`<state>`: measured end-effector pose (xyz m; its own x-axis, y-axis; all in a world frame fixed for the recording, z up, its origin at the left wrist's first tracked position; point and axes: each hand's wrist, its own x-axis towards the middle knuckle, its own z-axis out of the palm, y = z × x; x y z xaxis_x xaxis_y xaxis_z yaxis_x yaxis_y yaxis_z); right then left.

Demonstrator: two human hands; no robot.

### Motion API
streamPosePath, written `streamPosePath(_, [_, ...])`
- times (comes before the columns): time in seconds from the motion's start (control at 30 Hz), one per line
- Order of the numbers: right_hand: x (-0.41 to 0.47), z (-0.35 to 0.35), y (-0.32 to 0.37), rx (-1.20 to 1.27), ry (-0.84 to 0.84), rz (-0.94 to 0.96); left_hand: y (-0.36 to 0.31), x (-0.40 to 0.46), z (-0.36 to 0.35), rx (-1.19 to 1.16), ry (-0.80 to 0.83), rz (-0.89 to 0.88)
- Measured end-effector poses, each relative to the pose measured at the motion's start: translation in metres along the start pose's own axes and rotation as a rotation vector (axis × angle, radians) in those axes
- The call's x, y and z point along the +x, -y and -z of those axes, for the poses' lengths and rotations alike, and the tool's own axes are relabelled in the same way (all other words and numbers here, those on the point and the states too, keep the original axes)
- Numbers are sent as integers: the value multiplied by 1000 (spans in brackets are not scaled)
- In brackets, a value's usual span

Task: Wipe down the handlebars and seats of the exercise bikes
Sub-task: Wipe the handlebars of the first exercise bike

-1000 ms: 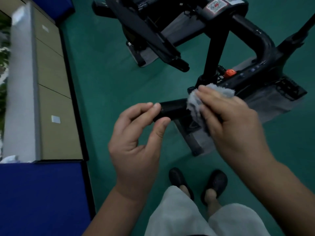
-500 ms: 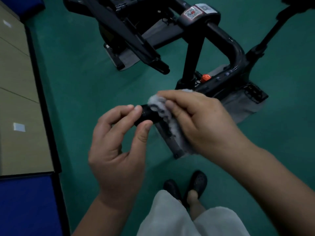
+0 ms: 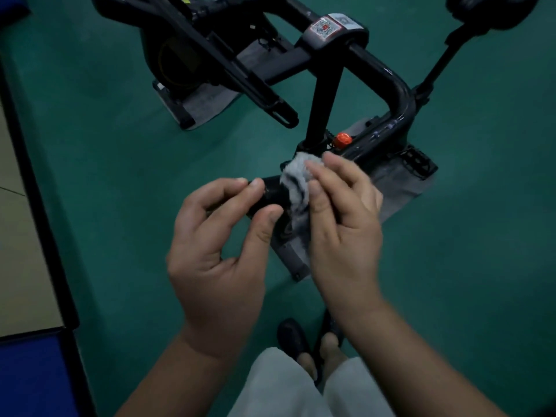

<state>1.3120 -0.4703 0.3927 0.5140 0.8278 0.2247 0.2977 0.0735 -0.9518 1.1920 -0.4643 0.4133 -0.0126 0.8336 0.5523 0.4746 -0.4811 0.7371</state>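
Note:
A black exercise bike [image 3: 382,85] stands on the green floor below me. Its near handlebar end [image 3: 272,194] is a black tube pointing left. My left hand [image 3: 216,257] pinches the tip of that tube between thumb and fingertips. My right hand [image 3: 343,218] wraps a grey cloth [image 3: 296,179] round the handlebar just right of the tip, fingers curled over the cloth. The bike's seat [image 3: 490,10] shows at the top right corner, partly cut off. An orange knob [image 3: 344,139] sits on the frame just beyond my right hand.
A second black bike frame [image 3: 210,55] stands at the top left on a grey mat [image 3: 204,106]. Another grey mat [image 3: 400,188] lies under the near bike. A wooden platform with a dark edge [image 3: 27,236] runs along the left. My feet in dark shoes [image 3: 293,338] stand below.
The camera has shifted, so the bike sits lower and more central. My right hand slid the cloth left along the handlebar toward its tip, then back a little. My left hand stays pinching the tip.

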Motion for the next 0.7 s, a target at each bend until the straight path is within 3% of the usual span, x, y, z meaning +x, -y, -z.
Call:
streamPosePath(0.07, [-11,-18,10,116,-127,-90,2,0,1,-5,3,-10])
streamPosePath(0.23, [-12,-3,0,78,-100,39,3,1,2,-40,22,-10])
streamPosePath(0.33, [6,1,-1,97,-154,-62,3,2,2,-58,13,-5])
streamPosePath(0.5, [-15,-9,7,43,-72,152,4,1,2,-43,18,-12])
streamPosePath(0.63, [7,6,-7,-28,-111,19,2,1,1,-63,16,2])
streamPosePath(0.7, [1,2,4,-61,-38,88,2,1,1,-43,18,-8])
